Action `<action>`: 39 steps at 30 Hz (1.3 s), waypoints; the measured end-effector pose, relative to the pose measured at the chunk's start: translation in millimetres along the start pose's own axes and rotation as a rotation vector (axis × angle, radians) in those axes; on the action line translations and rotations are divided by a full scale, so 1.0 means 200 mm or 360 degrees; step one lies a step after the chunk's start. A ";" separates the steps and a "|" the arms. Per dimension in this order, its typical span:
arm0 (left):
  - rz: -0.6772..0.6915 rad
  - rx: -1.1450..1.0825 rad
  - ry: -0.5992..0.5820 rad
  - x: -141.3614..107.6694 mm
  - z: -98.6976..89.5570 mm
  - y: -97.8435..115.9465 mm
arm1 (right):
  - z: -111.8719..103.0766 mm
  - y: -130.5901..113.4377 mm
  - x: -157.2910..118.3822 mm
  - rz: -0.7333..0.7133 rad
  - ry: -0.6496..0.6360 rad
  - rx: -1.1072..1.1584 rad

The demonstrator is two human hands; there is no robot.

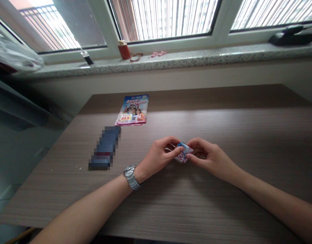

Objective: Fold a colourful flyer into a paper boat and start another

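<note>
A small piece of folded printed paper point(185, 149), coloured blue, white and red, is held between both hands just above the wooden table point(156, 210). My left hand point(164, 151), with a metal watch point(132, 177) on its wrist, pinches the paper's left side between thumb and fingers. From the other side, my right hand point(208, 156) grips the right edge with its thumb and fingertips. Parts of the paper are hidden behind the fingers. Beyond my left hand lies a small stack of colourful flyers point(133, 110).
A dark, pixelated flat object point(104, 148) lies on the table's left side. On the stone windowsill point(196, 60) behind are a red bottle-like item point(124, 51), a cord loop point(136, 57), small pink items point(158, 54) and a black device point(293, 36). A grey-blue cloth point(16, 101) hangs at left.
</note>
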State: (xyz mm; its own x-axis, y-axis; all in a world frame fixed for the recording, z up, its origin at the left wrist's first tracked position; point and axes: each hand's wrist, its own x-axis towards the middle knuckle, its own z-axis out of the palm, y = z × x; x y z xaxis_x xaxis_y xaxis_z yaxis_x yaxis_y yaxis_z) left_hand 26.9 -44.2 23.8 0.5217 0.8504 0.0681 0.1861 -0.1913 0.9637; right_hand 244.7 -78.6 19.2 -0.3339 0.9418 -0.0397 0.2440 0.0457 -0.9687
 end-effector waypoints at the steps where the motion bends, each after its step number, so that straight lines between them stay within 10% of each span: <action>1: -0.0008 0.0002 0.0015 0.00 0.00 0.00 | 0.00 0.00 0.00 0.0020 -0.0006 0.0017; 39: -0.0031 -0.0165 0.0077 0.01 -0.01 0.02 | 0.02 0.00 0.01 0.0130 -0.0046 0.0108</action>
State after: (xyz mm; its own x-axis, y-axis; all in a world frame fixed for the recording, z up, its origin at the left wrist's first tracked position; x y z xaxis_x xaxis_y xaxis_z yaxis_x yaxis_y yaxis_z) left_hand 26.9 -41.2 28.7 0.4774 0.8767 0.0590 0.1074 -0.1248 0.9864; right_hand 240.6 -77.8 19.0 -0.3416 0.9314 -0.1255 0.2096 -0.0546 -0.9763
